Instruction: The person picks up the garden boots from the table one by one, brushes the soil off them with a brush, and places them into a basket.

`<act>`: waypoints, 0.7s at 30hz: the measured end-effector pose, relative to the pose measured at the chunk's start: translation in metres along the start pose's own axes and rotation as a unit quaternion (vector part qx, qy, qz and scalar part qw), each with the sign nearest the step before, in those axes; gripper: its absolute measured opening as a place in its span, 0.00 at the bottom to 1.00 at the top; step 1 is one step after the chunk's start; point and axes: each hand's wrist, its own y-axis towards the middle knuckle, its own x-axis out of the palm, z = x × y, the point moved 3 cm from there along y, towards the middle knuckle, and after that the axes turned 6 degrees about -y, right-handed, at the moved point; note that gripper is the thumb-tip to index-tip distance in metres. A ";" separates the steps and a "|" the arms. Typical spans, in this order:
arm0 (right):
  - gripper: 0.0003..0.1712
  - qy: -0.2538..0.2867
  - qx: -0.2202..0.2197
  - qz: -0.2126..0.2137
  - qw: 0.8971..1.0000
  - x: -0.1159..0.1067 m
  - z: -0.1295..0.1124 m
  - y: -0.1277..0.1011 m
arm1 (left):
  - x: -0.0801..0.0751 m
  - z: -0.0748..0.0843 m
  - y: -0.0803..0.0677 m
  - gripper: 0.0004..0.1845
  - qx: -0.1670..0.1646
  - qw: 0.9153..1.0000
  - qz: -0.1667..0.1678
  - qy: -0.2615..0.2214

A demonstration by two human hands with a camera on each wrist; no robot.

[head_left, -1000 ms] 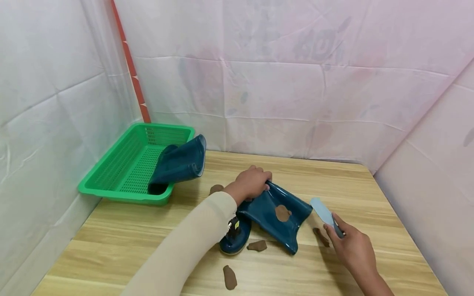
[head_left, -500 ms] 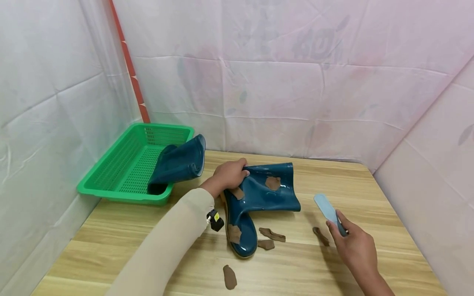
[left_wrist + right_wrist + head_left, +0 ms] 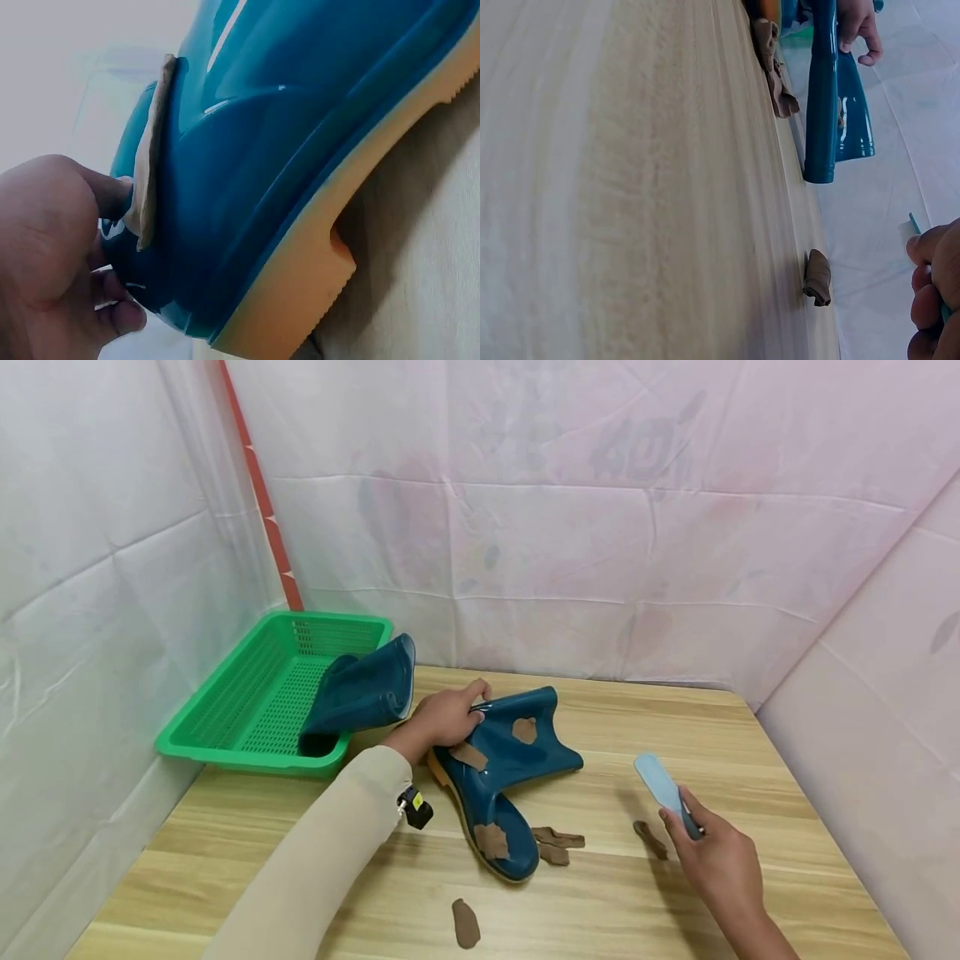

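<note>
Blue rubber boot (image 3: 498,768): lying on the tabletop (image 3: 675,727) right of the green basket (image 3: 247,693), brown patches stuck on. Left hand (image 3: 442,714) fingers curl round its shaft edge. Right hand (image 3: 712,856), right of the boot, fingers pinching a light-blue scraper (image 3: 660,783).

A makeshift recording booth: white sheets (image 3: 570,527) draped as walls around a bare wooden table (image 3: 750,760).

1. Left arm, in a cream sleeve, extends forward across the wooden table (image 3: 675,727); left hand (image 3: 442,717) grips the shaft edge of the glossy dark teal rubber boot (image 3: 502,760), fingers curled.
2. Right hand (image 3: 716,860), right of the boot, grips the pale blue flat scraper (image 3: 660,787), thumb on top.
</note>
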 end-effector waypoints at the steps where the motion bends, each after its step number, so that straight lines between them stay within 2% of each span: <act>1: 0.29 0.000 0.002 -0.003 1.000 0.000 0.000 0.000 | 0.000 0.000 0.000 0.10 0.015 1.000 -0.008 -0.013; 3: 0.29 0.000 0.007 -0.012 1.000 0.000 0.001 0.001 | 0.000 0.001 -0.001 0.07 0.046 0.998 -0.028 -0.041; 6: 0.30 -0.001 0.011 -0.020 1.000 0.000 0.001 0.000 | 0.000 0.000 -0.002 0.11 0.072 0.992 -0.057 -0.086; 9: 0.30 0.001 0.011 -0.017 1.000 0.000 0.002 -0.002 | 0.002 -0.004 -0.002 0.18 0.065 0.988 -0.080 -0.117; 12: 0.29 0.003 0.010 -0.013 1.000 0.001 0.003 -0.004 | 0.003 -0.008 -0.002 0.23 0.054 0.985 -0.088 -0.136; 15: 0.29 0.002 0.007 -0.010 1.000 0.001 0.004 -0.004 | 0.003 -0.010 -0.003 0.26 0.047 0.984 -0.076 -0.156; 21: 0.29 0.002 -0.003 0.001 1.000 -0.001 0.004 -0.004 | -0.003 -0.008 -0.010 0.29 0.020 0.973 -0.014 -0.228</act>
